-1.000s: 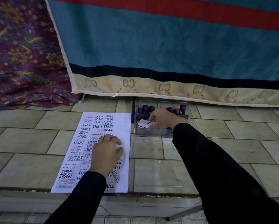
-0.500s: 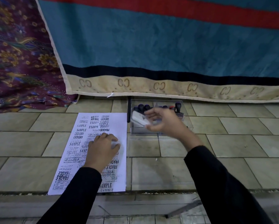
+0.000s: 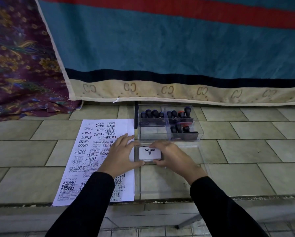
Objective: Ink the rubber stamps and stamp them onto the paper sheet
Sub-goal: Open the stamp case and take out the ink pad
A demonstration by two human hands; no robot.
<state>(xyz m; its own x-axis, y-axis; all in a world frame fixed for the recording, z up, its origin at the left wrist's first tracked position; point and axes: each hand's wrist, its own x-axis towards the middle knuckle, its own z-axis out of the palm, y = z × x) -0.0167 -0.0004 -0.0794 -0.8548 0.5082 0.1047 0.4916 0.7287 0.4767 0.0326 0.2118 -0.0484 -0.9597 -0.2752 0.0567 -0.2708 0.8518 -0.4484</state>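
While both hands close around the shut ink pad, the scene reads as follows.

Ink pad: the white Artline ink pad (image 3: 149, 153) lies with its lid closed on a clear flat tray (image 3: 186, 177) just to the right of the paper sheet, in front of the stamp box.

Left hand: the left hand (image 3: 120, 155) reaches across the sheet's right edge; its grip is closed on the pad's left end, thumb under the near edge, fingers spread along the far side.

Right hand: the right hand (image 3: 173, 155) holds the pad's right end; its grip is closed on the pad, thumb at the near corner.

Paper sheet: the paper sheet (image 3: 92, 151) lies flat on the tiled counter (image 3: 32, 151), already crowded with impressions such as SAMPLE, FRAGILE, AIR MAIL and FAX OUT; a bare strip shows along its upper right.

Rubber stamps: the rubber stamps (image 3: 175, 115) stand and lie in a clear divided box (image 3: 151, 135) behind the pad, none in hand; the front left compartment looks empty.

Step in hand: judged from the two-handed hold on a shut case, the pad is being readied for opening, before any inking.

Next move: likely one hand steadies the base while the other lifts the lid clear, then a stamp must be picked from the box, pressed on the pad and set down on a free patch of paper.
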